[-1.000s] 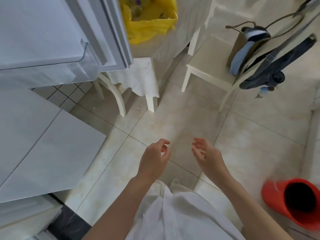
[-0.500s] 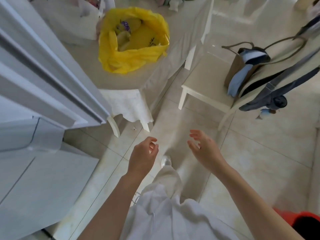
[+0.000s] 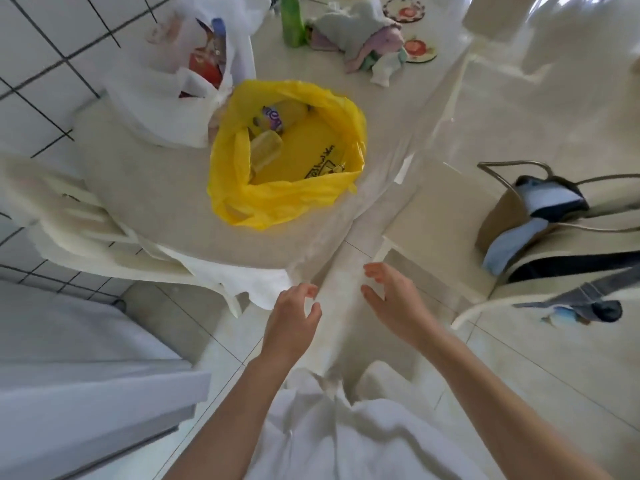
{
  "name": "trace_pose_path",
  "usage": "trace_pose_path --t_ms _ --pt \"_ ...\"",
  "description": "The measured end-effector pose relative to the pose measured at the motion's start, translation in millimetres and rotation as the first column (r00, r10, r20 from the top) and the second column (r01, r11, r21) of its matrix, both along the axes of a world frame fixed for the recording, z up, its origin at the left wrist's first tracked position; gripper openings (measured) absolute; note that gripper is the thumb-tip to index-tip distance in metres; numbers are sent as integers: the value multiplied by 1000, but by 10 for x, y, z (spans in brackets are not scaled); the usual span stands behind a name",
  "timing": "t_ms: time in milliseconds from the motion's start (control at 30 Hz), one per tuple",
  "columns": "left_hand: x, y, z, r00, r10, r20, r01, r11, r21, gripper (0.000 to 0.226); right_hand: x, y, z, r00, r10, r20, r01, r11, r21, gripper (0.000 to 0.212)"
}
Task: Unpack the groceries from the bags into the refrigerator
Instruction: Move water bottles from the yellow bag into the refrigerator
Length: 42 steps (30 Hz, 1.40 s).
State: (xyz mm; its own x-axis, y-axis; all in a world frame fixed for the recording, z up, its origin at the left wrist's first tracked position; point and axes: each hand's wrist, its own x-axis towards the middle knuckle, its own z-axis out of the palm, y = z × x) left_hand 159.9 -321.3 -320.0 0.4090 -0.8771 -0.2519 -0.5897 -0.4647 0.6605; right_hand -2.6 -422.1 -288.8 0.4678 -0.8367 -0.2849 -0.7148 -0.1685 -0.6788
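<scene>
While hands [image 3: 343, 306] hang empty, yellow bag [image 3: 287, 199] sits beyond.

I see a tall green plastic bottle [image 3: 291, 22] standing on the pale round table [image 3: 145, 188] beside a heap of soft pastel cloths [image 3: 363, 43], and a brown paper bag [image 3: 502, 220] sitting on a cream chair [image 3: 433, 202].

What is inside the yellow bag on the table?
The open yellow bag shows a pale translucent packet and a package with a purple label near its far side. Anything beneath them or under the bag's folds is hidden.
</scene>
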Motion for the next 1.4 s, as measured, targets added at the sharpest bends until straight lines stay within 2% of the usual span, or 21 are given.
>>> trace_pose_path --t_ms 133,333,533,800,967,1067,1233,1300,1400 --pt "107 -383 -48 995 88 -40 -88 996 0 24 201 -529 -44 995 94 -20 -93 996 11 36" --pt "353 -1054 -75 959 282 -16 -282 959 -13 24 483 -1430 -49 951 297 -81 -298 955 2 39" --pt "441 -1759 15 905 425 20 -425 905 16 22 717 -2377 54 830 523 -191 -547 831 -102 43" --pt "548 -2354 105 844 521 131 -527 850 11 33 1426 -3309 115 679 701 -218 -733 662 -157 42" --pt "778 -2574 79 783 530 325 -529 843 -101 60 1941 -3658 208 662 720 -207 -747 614 -255 52" --pt "1073 -2669 33 757 503 417 -512 853 -101 69 2240 -3793 207 656 720 -227 -747 575 -335 54" --pt "1556 -2771 -181 773 345 533 -448 891 74 72 2683 -3947 64 585 759 -286 -797 475 -372 55" --pt "1701 -2798 -273 782 318 536 -455 879 142 76 2846 -4053 -42 531 780 -330 -836 418 -356 55" --pt "1867 -2795 -368 794 320 517 -490 840 232 79 3027 -4250 -200 492 787 -372 -863 387 -324 59"
